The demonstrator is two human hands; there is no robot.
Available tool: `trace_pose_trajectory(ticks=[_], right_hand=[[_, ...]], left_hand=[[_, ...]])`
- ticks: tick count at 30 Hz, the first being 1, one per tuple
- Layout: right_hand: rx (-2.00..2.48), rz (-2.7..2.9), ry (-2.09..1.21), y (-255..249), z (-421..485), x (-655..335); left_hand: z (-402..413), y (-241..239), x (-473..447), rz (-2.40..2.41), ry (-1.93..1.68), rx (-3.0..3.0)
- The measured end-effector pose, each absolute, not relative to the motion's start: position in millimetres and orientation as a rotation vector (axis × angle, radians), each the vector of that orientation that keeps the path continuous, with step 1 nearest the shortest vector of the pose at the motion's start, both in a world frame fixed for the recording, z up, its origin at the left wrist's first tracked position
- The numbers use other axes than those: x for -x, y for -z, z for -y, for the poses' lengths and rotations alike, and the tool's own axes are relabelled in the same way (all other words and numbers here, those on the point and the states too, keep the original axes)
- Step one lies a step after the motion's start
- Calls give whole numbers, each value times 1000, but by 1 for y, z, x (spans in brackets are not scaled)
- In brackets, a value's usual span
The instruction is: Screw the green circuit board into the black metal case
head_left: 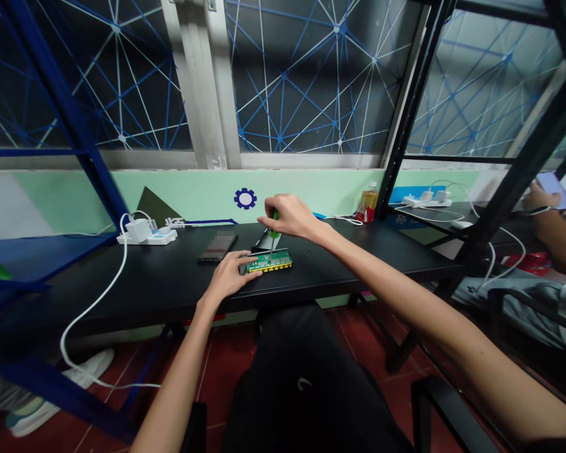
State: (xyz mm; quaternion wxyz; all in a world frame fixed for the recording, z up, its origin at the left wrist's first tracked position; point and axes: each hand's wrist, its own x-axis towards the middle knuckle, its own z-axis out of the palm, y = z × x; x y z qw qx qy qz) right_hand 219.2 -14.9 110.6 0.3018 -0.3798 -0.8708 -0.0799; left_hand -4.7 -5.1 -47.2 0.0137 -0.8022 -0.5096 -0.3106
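Note:
A green circuit board with a row of yellow connectors along its near edge lies close to the front of the black desk. My left hand grips its left end, fingers on top of it. In my right hand is a screwdriver with a green handle, held upright. Its shaft points down at the middle of the board; whether the tip sits in a screw is too small to tell. A dark cover piece lies just behind the board, partly hidden by my right hand. Tiny specks, perhaps screws, are scattered right of the board.
A phone-like dark slab lies behind my left hand. A white power strip with a trailing cable is at the left. A bottle stands at the back right beside a black frame post. Another person's hand holds a phone at far right.

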Motion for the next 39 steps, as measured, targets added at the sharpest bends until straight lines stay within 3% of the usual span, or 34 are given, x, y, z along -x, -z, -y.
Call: trace_pose_trajectory(ticks=[39], right_hand=[[1060, 2280, 129, -104, 18, -231]], left_hand=[[2, 50, 6, 1554, 982, 2502]])
